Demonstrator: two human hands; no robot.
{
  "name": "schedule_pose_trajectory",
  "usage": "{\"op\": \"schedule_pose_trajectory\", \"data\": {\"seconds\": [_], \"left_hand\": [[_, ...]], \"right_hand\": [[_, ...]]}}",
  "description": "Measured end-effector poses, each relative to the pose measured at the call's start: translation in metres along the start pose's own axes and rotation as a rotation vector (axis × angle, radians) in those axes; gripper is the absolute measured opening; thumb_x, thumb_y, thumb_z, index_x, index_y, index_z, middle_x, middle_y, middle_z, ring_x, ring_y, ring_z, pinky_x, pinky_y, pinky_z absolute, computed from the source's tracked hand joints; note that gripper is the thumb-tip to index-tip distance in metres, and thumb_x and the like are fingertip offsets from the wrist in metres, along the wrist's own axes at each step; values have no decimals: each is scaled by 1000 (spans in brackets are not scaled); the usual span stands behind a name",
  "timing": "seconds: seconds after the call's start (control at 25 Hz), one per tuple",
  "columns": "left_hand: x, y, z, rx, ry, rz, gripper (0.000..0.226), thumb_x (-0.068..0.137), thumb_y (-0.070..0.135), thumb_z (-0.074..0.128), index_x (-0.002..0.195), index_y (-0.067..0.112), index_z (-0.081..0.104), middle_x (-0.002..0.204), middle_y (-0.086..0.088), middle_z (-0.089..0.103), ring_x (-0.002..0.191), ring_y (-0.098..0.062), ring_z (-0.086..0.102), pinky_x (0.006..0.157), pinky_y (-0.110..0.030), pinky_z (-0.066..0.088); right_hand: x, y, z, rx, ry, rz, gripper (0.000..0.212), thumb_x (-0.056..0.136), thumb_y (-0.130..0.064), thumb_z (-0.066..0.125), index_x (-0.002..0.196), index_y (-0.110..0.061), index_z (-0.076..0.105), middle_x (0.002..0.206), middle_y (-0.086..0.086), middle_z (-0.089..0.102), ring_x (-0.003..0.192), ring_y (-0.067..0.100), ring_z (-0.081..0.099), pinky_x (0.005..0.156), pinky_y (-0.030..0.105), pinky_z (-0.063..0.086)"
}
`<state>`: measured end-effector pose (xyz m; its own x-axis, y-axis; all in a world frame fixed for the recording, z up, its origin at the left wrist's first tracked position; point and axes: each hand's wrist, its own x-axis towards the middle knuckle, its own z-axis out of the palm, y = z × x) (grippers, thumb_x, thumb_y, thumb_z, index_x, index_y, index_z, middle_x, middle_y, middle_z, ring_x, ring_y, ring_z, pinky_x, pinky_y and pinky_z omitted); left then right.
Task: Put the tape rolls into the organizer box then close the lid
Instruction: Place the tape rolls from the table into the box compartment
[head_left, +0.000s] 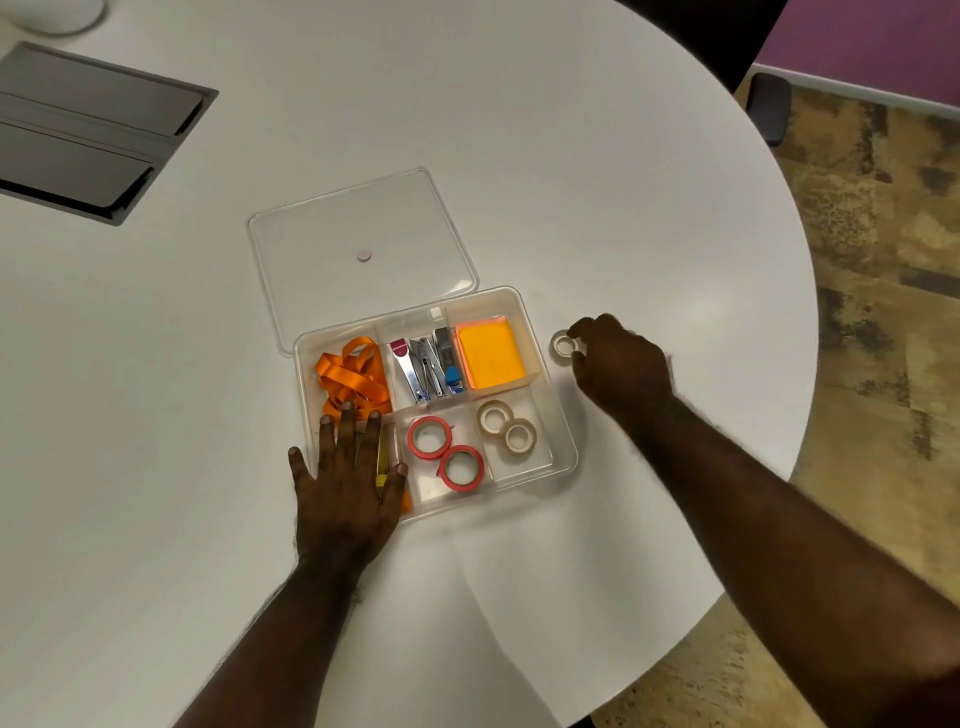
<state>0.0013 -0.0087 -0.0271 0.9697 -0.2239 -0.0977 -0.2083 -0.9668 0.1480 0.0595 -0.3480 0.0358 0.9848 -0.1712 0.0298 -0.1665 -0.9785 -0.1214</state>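
A clear organizer box (566, 441) sits open in the middle of the white table. Its near right compartment holds two beige tape rolls (506, 426); the compartment beside it holds two red tape rolls (447, 452). A third beige tape roll (562, 347) lies on the table just right of the box, and my right hand (621, 364) pinches it between thumb and fingers. My left hand (348, 483) lies flat with fingers spread on the box's near left corner. The clear lid (311, 249) lies flat behind the box.
Other compartments hold orange ribbon (353, 376), metal clips and staplers (428, 366) and orange sticky notes (491, 356). A grey cable hatch (83, 130) is set in the table at the far left. The table edge curves close on the right.
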Motion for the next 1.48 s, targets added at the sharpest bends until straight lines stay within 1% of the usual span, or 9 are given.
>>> {"op": "schedule_pose_trajectory", "data": {"seconds": [0.2, 0.4, 0.64, 0.84, 1.0, 1.12, 1.24, 1.36, 1.48], "left_hand": [[0, -1, 1, -1, -11, -14, 73, 97, 59, 23, 157, 19, 20, 165, -8, 14, 152, -32, 10, 115, -71, 15], [0, -1, 1, 12, -1, -4, 72, 97, 59, 22, 157, 18, 21, 165, -8, 13, 152, -33, 11, 115, -71, 16], [-1, -1, 1, -5, 32, 7, 72, 97, 57, 28, 157, 17, 23, 165, -9, 16, 152, -33, 13, 114, -71, 17], [0, -1, 1, 6, 15, 1, 72, 97, 57, 27, 157, 17, 23, 165, -9, 15, 152, -33, 13, 114, -71, 17], [1, 0, 1, 9, 8, -8, 72, 97, 58, 27, 157, 18, 22, 165, -8, 15, 152, -33, 13, 114, -71, 17], [0, -1, 2, 9, -3, -8, 72, 97, 57, 27, 157, 18, 22, 165, -9, 16, 151, -34, 14, 114, -71, 17], [0, -1, 2, 6, -12, -19, 73, 96, 59, 24, 157, 19, 19, 165, -9, 15, 152, -33, 12, 114, -71, 16], [0, 0, 2, -13, -4, -16, 73, 96, 58, 26, 157, 19, 20, 165, -9, 15, 152, -33, 12, 115, -71, 16], [-1, 2, 1, -19, -1, -16, 72, 97, 58, 25, 157, 19, 20, 165, -10, 15, 152, -34, 12, 115, -70, 15]], "right_hand": [[12, 27, 27, -77, -194, -30, 32, 87, -18, 60, 119, -25, 60, 110, 11, 54, 84, 35, 59, 63, 41, 55], [9, 22, 42, -117, -187, -32, 21, 82, -15, 65, 103, -16, 66, 113, 11, 53, 91, 34, 58, 60, 40, 56], [2, 25, 52, -135, -192, -91, 15, 77, -14, 70, 91, -9, 66, 118, 12, 59, 77, 35, 64, 55, 40, 56], [1, 23, 33, 122, -145, -19, 24, 80, -33, 67, 96, -15, 65, 128, 3, 54, 95, 28, 62, 67, 35, 52], [-6, -2, -10, 325, -127, -119, 23, 79, -39, 68, 93, -23, 58, 110, -5, 57, 74, 14, 58, 59, 27, 43], [-32, -34, -32, 306, -287, -303, 35, 78, -41, 71, 105, -24, 56, 112, -3, 59, 80, 19, 63, 62, 27, 44], [-56, -61, -19, 110, -417, -339, 52, 79, -40, 73, 122, -23, 50, 122, 1, 60, 93, 24, 66, 73, 33, 52], [-61, -75, 0, -4, -477, -311, 61, 77, -34, 78, 128, -19, 50, 129, 7, 58, 98, 28, 67, 80, 39, 56], [-59, -73, 0, 87, -446, -293, 57, 77, -38, 76, 126, -20, 52, 127, 6, 57, 95, 28, 67, 76, 38, 56]]}}
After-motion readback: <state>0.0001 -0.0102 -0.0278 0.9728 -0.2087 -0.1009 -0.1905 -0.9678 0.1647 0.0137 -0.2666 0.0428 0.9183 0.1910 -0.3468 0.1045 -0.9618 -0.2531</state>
